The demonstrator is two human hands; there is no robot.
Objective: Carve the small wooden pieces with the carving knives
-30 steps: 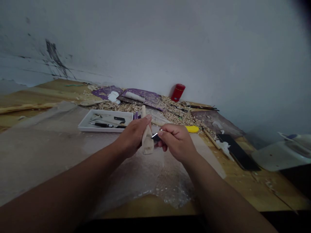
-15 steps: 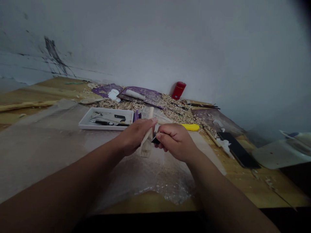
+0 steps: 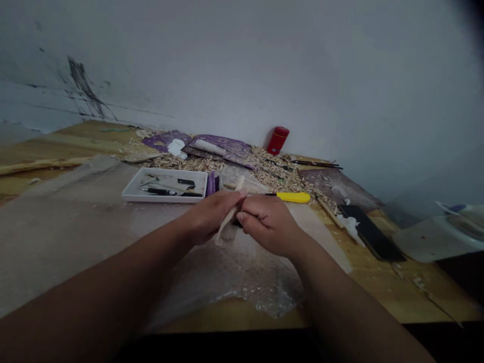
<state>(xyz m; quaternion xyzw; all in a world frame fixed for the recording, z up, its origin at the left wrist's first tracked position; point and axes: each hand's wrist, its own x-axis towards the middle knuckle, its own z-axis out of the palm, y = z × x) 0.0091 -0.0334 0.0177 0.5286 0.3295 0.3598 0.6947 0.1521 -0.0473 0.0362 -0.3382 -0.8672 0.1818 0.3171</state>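
Near the middle of the view, my left hand (image 3: 212, 214) is closed around a pale wooden piece (image 3: 227, 225), whose narrow end sticks up above the thumb and whose wider end hangs below. Pressed close on its right is my right hand (image 3: 268, 224), in a fist around a small dark tool (image 3: 237, 222). Most of that tool is hidden by the fingers. Behind my right hand lies a yellow-handled tool (image 3: 293, 197) on the sheet. A white tray (image 3: 162, 198) with blades and a pen-like knife stands left of my hands.
Wood shavings (image 3: 264, 162) and purple sheets (image 3: 223, 143) lie along the wall. A red container (image 3: 278, 140) stands among them. Plastic sheeting (image 3: 94, 227) covers the tabletop. To the right are a black flat object (image 3: 372, 233), a stick and a whitish item (image 3: 438, 239).
My right hand has moved slightly left, up against my left hand. The wooden piece has tilted, its top leaning more to the right. More of the yellow-handled tool shows.
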